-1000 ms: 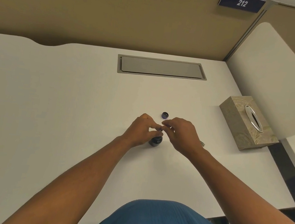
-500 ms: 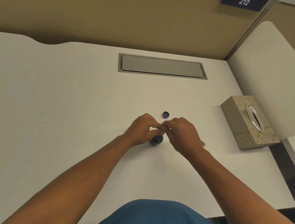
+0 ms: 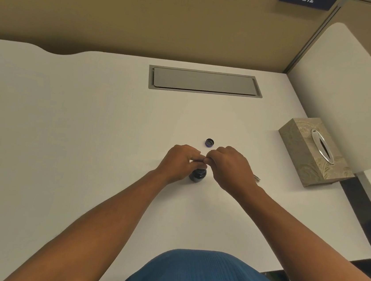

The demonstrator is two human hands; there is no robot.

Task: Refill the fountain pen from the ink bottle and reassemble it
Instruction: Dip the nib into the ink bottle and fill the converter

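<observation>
your left hand (image 3: 183, 161) and right hand (image 3: 230, 166) meet fingertip to fingertip directly above the ink bottle (image 3: 197, 175), which stands upright on the white desk (image 3: 87, 140) just under and between them. both hands are curled closed in a pinch around something small and pale at the point where they touch; it is too small to name with certainty, though by the task it is likely the pen's filling part held over the bottle mouth. holding it there makes sense: any drip falls back into the bottle, and two hands steady a thin piece better than one.

the bottle cap (image 3: 209, 142) lies on the desk just beyond your right hand's knuckles, open side up as far as you can tell, set clear of the work yet within reach. a thin metallic piece (image 3: 256, 178), perhaps another part of the pen, peeks out on the far side of your right wrist. the tissue box (image 3: 315, 152) sits well off to the right of that hand, handy for wiping ink.

compared with a moment ago, very little has changed: your hands keep the same pinch over the bottle, drawn slightly tighter together, and the cap and bottle have not moved.
</observation>
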